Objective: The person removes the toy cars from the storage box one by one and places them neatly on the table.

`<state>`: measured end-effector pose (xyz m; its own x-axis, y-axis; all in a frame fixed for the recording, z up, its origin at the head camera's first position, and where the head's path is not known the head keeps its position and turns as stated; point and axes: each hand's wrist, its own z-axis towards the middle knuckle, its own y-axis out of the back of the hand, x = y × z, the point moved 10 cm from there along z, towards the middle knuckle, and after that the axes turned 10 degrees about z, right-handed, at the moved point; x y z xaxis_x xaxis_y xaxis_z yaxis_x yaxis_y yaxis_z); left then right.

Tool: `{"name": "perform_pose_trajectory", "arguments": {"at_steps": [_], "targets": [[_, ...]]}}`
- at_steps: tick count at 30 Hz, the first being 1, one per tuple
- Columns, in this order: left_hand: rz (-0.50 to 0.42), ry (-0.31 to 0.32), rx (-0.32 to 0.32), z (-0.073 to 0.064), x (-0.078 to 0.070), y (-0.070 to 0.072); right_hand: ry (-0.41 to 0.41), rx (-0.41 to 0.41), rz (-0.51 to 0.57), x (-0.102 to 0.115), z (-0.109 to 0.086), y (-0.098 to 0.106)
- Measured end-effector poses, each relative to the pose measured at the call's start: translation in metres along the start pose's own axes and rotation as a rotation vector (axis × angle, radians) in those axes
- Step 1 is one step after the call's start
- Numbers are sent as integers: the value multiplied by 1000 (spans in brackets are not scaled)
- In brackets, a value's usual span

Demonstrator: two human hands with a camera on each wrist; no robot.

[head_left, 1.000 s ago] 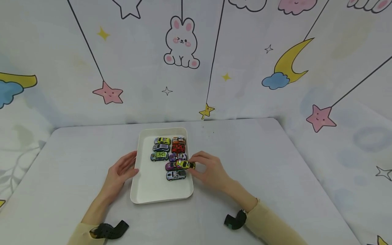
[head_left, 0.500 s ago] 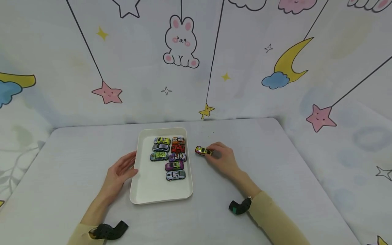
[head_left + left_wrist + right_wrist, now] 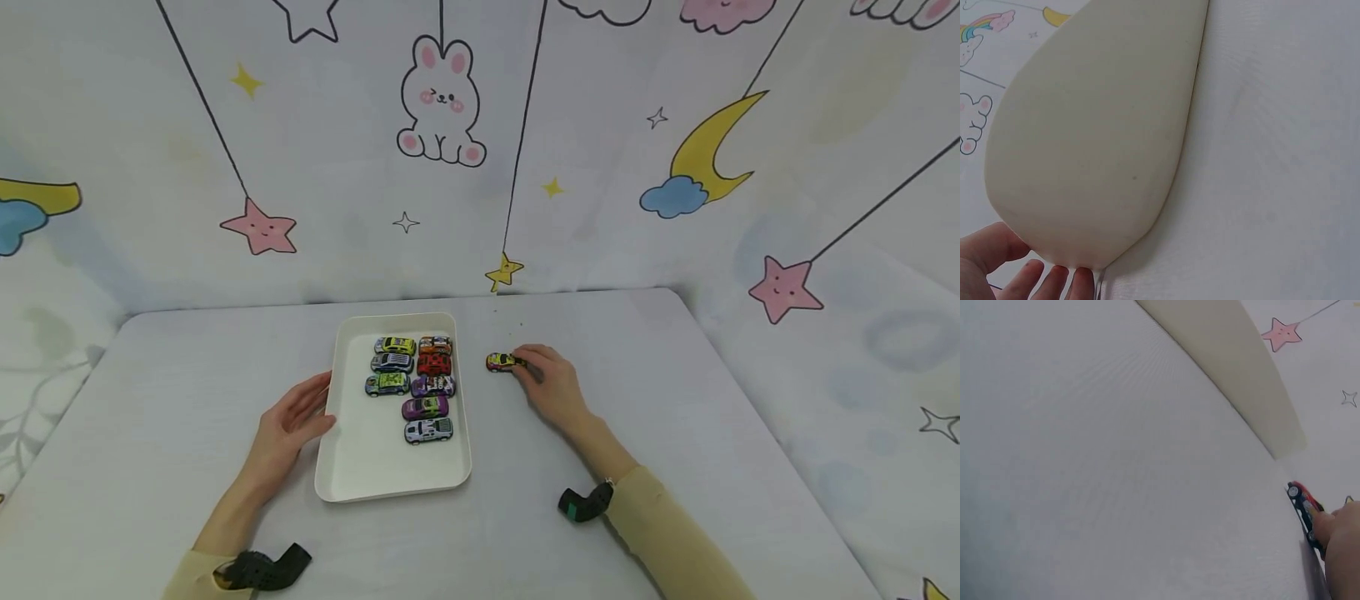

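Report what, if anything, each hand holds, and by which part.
The right hand pinches the yellow-red toy car by its right end in the head view. The left hand grips nothing, only touching the side of the white tray.

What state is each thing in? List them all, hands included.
tray: upright, part full
eight cars: in the tray, roofs up
held car: pinched, outside the tray
left hand: fingers against the tray
right hand: pinching the held car
wrist cameras: worn

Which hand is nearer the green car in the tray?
Left. The left hand is just left of the green car, touching the tray; the right hand is farther to its right, pinching a red-and-yellow car.
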<state>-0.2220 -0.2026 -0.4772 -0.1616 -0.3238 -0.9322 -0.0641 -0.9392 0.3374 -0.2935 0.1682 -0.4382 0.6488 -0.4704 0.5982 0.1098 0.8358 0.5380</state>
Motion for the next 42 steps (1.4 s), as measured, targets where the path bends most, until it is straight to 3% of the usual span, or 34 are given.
{"name": "perform_pose_trajectory", "arguments": {"at_steps": [9,16,23,29,35,38,42], "targets": [[-8,2,-1,-2,1,2,-5,41,-70,-15,15,-9],[-24,0,7,-4,4,0,-121,74,-82,-39,21,-13],[-23,-1,4,-4,4,0,-190,98,-68,-43,16,-14],[-8,1,-1,-2,5,1,-24,-35,-72,-21,18,-4],[-20,4,0,-1,5,0,116,-211,27,11,9,2],[-15,8,-1,0,5,0,166,-221,80,28,4,-4],[-12,13,2,0,6,0,227,-169,157,51,-2,-17]]}}
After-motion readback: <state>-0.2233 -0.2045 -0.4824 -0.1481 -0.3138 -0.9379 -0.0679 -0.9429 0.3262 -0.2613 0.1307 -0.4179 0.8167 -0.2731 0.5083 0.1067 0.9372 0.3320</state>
